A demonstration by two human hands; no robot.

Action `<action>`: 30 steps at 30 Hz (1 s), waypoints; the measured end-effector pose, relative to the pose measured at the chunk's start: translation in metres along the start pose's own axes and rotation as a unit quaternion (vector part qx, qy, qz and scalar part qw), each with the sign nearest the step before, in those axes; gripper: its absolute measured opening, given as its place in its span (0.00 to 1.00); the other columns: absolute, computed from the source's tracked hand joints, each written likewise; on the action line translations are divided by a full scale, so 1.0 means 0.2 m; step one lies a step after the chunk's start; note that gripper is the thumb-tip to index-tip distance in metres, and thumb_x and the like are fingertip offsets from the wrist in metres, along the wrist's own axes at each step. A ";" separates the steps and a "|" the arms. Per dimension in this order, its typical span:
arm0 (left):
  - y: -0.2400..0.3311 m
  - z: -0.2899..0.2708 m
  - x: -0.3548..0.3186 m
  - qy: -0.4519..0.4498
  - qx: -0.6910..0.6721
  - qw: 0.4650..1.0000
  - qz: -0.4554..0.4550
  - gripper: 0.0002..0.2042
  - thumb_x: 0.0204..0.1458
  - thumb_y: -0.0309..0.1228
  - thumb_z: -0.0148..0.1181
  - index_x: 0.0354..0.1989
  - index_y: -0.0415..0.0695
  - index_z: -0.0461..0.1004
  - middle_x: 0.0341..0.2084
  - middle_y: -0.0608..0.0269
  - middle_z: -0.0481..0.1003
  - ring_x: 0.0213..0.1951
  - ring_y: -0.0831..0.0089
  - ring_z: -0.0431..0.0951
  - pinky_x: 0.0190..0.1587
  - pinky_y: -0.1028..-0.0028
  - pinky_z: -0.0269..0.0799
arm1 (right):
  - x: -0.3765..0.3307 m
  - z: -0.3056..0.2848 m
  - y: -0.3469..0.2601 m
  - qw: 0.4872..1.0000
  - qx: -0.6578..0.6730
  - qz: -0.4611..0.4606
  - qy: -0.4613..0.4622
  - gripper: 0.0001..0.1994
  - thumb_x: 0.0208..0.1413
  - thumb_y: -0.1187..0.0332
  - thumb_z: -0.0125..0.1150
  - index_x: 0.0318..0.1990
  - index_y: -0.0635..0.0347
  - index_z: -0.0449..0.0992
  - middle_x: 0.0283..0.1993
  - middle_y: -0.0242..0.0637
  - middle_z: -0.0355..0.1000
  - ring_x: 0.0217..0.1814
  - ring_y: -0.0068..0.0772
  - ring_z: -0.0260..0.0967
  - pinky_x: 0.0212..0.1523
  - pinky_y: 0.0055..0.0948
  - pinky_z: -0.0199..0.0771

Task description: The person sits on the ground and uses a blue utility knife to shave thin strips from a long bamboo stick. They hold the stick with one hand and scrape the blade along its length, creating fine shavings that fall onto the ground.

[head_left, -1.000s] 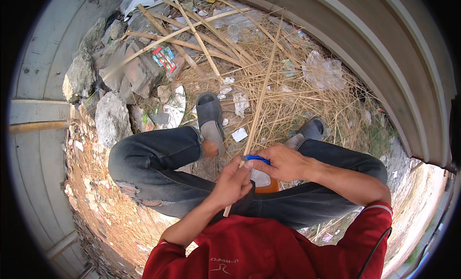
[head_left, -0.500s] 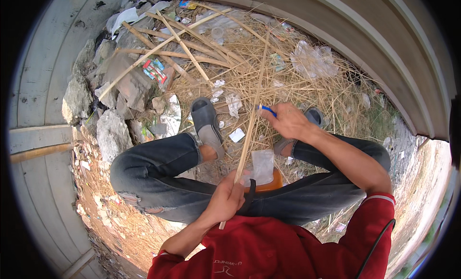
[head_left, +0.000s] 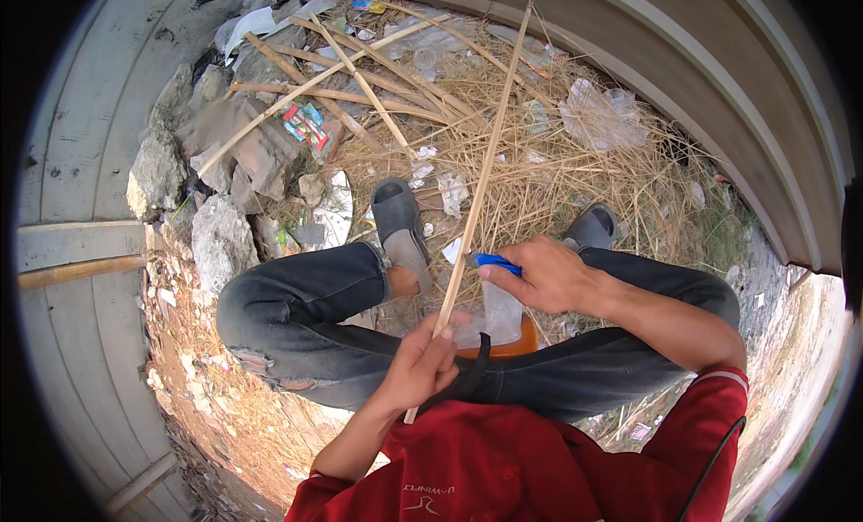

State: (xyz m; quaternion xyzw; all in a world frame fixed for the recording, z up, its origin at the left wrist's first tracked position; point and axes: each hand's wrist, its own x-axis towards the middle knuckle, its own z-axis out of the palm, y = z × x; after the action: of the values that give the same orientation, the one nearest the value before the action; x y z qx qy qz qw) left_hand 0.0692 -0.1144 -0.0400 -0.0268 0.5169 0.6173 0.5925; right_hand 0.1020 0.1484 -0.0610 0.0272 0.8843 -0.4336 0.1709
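A long, thin pale bamboo strip [head_left: 485,162] slants up and away from my lap toward the corrugated wall. Its near part is wrapped by the closed fingers of my left hand [head_left: 421,360], and a short end sticks out below them. My right hand [head_left: 546,275] grips a blue-handled utility knife [head_left: 497,264], with the knife's front end against the strip just above my left hand. The blade itself is too small to make out. Beneath my hands, between my legs, an orange object [head_left: 517,340] is partly covered by a clear plastic piece [head_left: 501,312].
Bamboo sticks [head_left: 360,81] lie crossed on the ground ahead. Rocks [head_left: 220,243] are piled at the left by a grey panel wall [head_left: 90,162]. Straw-like shavings [head_left: 575,176] and litter cover the ground. A corrugated metal wall [head_left: 719,81] curves along the right.
My right hand with the knife has come nearer along the strip, toward my left hand. The strip's far end now reaches higher in the view. My left hand keeps its hold.
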 end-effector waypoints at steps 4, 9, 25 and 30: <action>-0.02 0.03 0.06 -0.003 -0.009 1.000 0.003 0.12 0.73 0.35 0.39 0.56 0.44 0.65 0.17 0.75 0.52 0.16 0.85 0.46 0.18 0.81 0.48 | -0.09 0.08 -0.10 0.998 0.014 -0.016 -0.051 0.25 0.66 0.47 0.53 0.33 0.63 0.80 0.20 0.53 0.72 0.28 0.61 0.74 0.29 0.53 0.72; -0.06 0.06 0.07 0.039 0.040 0.998 0.014 0.09 0.71 0.33 0.42 0.50 0.43 0.64 0.16 0.73 0.56 0.14 0.84 0.53 0.17 0.79 0.53 | -0.12 0.12 -0.11 0.996 0.000 -0.002 -0.087 0.26 0.65 0.45 0.52 0.36 0.63 0.81 0.27 0.55 0.76 0.33 0.63 0.76 0.37 0.55 0.76; -0.09 0.08 -0.16 -0.049 0.164 0.985 0.014 0.15 0.72 0.34 0.41 0.59 0.39 0.66 0.14 0.76 0.57 0.15 0.86 0.56 0.20 0.80 0.53 | 0.13 -0.50 0.77 0.931 -0.036 0.228 0.282 0.36 0.68 0.42 0.43 0.25 0.72 0.75 0.21 0.59 0.69 0.30 0.64 0.70 0.37 0.51 0.69; -0.11 0.07 -0.07 0.002 0.200 0.977 0.079 0.17 0.72 0.35 0.39 0.61 0.40 0.67 0.12 0.75 0.59 0.15 0.85 0.60 0.21 0.79 0.56 | 0.11 -0.23 0.32 0.973 -0.019 0.129 0.192 0.29 0.67 0.47 0.50 0.28 0.69 0.75 0.21 0.57 0.68 0.26 0.60 0.70 0.32 0.50 0.68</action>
State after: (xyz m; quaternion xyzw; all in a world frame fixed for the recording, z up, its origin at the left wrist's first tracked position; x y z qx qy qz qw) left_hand 0.0977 -0.1205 -0.0381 0.1323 0.6315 0.5464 0.5339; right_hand 0.0805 0.2218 -0.0918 0.2204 0.8977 -0.3779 0.0531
